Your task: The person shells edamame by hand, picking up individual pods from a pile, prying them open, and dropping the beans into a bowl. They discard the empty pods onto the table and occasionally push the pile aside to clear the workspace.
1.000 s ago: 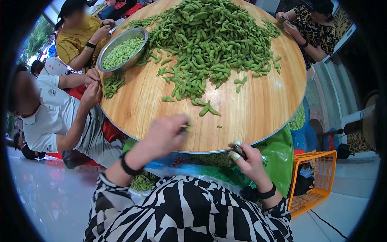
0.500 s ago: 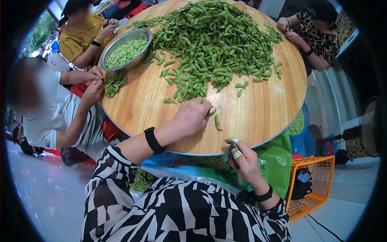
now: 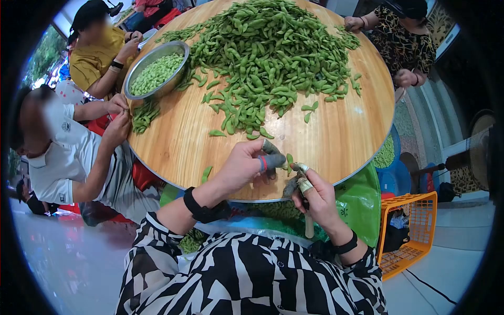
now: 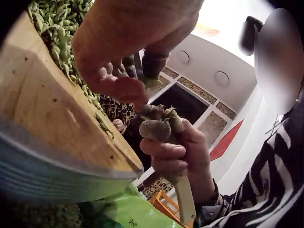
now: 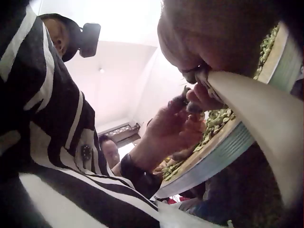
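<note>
My left hand [image 3: 242, 167] is over the near edge of the round table, dark covers on its fingertips. A green soybean pod [image 3: 290, 158] shows right at those fingertips, between the two hands. Beside it, my right hand [image 3: 320, 202] grips a tool whose pale handle [image 4: 184, 199] sticks out below the fist; its working end is hidden in the fingers. Pale wraps [image 3: 304, 185] cover parts of the right thumb and fingers. In the right wrist view, the handle [image 5: 256, 109] looms close to the lens, with the left hand [image 5: 166, 133] behind it.
A large heap of soybean pods [image 3: 273, 58] covers the far part of the wooden table [image 3: 346, 142]. A metal bowl [image 3: 181, 51] of shelled beans stands at left. One pod [image 3: 207, 173] lies near the front edge. An orange crate [image 3: 420, 231] is at right. Other people sit around.
My left hand swept forward to the pods at the table's middle, then came back toward the right hand. The right hand stays near the table edge. A pod now lies left of the left hand.
</note>
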Tool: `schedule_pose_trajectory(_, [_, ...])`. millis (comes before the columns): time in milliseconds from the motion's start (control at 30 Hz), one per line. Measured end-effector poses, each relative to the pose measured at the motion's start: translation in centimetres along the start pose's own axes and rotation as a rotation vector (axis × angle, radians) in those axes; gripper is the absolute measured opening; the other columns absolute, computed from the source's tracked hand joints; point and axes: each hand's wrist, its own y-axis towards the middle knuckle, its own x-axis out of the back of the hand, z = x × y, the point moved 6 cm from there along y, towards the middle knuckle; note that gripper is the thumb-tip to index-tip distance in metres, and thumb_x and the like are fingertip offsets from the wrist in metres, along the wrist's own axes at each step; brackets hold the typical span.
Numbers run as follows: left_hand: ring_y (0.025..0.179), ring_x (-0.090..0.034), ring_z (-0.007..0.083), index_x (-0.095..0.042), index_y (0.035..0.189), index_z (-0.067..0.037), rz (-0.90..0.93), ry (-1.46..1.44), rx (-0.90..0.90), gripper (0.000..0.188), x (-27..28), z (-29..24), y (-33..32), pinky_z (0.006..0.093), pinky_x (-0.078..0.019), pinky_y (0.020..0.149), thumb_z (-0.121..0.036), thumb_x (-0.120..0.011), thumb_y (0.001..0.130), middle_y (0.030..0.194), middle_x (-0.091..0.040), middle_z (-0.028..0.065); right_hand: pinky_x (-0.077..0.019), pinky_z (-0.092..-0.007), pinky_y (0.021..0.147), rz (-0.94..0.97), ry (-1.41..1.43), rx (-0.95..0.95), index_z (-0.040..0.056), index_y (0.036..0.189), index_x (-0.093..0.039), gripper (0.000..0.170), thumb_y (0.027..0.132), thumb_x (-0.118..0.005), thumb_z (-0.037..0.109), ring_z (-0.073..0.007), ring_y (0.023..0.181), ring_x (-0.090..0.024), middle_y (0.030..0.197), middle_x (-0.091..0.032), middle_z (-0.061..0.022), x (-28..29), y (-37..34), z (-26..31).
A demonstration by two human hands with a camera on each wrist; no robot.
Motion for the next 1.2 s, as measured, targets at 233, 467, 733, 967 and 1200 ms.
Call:
schedule_pose_trajectory(233, [0.068, -0.061, 0.0085, -0.056, 0.100, -0.001, -0.056, 0.161, -0.057, 0.023, 0.0, 0.4, -0.3, 0.0222, -0.0473, 0.051, 0.002, -0.066, 0.079, 0.085, -0.064, 0.0063, -0.0369, -0.0189, 0.047, -0.006, -0.122, -0.018, 0.0013, 0.135, -0.043, 0.041, 0.095, -0.038, 0.010, -0.0045, 0.052, -0.045, 0.067, -0.052, 0.0005, -0.5, -0.2, -1.0])
schedule_pose_trajectory(467, [0.083, -0.061, 0.0111, -0.054, 0.102, 0.000, -0.049, 0.121, -0.184, 0.023, 0.1, 1.3, -1.0, 0.0256, -0.0511, 0.070, 0.006, -0.060, 0.081, 0.092, -0.062, 0.0053, -0.0364, -0.0194, 0.047, -0.021, -0.110, -0.036, 0.0025, 0.136, -0.043, 0.042, 0.095, -0.038, 0.010, -0.0045, 0.052, -0.044, 0.066, -0.051, 0.0010, -1.1, -0.1, -0.9])
schedule_pose_trajectory(733, [0.082, -0.059, 0.0101, -0.059, 0.094, -0.001, -0.124, 0.612, -0.441, 0.015, -0.8, -0.2, -2.5, 0.0264, -0.0500, 0.073, 0.005, -0.064, 0.082, 0.091, -0.062, 0.0028, -0.0365, -0.0192, 0.046, 0.018, -0.068, -0.063, 0.0024, 0.137, -0.041, 0.042, 0.097, -0.037, 0.011, -0.0047, 0.052, -0.045, 0.066, -0.052, 0.0006, -2.1, -0.2, -0.9])
schedule_pose_trajectory(967, [0.080, -0.060, 0.0115, -0.061, 0.092, 0.001, -0.040, 0.122, -0.261, 0.014, -0.9, 1.7, -1.8, 0.0277, -0.0506, 0.076, 0.005, -0.066, 0.079, 0.088, -0.064, 0.0032, -0.0355, -0.0189, 0.045, 0.026, 0.122, -0.075, 0.0040, 0.140, -0.038, 0.043, 0.098, -0.036, 0.012, -0.0063, 0.050, -0.044, 0.066, -0.053, -0.0026, -1.7, -0.1, -1.5])
schedule_pose_trajectory(1200, [0.082, -0.061, 0.0116, -0.060, 0.090, 0.001, -0.033, -0.049, -0.082, 0.020, -0.8, 2.0, -0.9, 0.0267, -0.0511, 0.078, 0.009, -0.069, 0.074, 0.087, -0.064, 0.0047, -0.0335, -0.0199, 0.042, 0.053, 0.209, -0.021, -0.0008, 0.139, -0.039, 0.044, 0.100, -0.039, 0.022, -0.0088, 0.046, -0.042, 0.063, -0.050, -0.0064, -1.8, -0.2, -1.4])
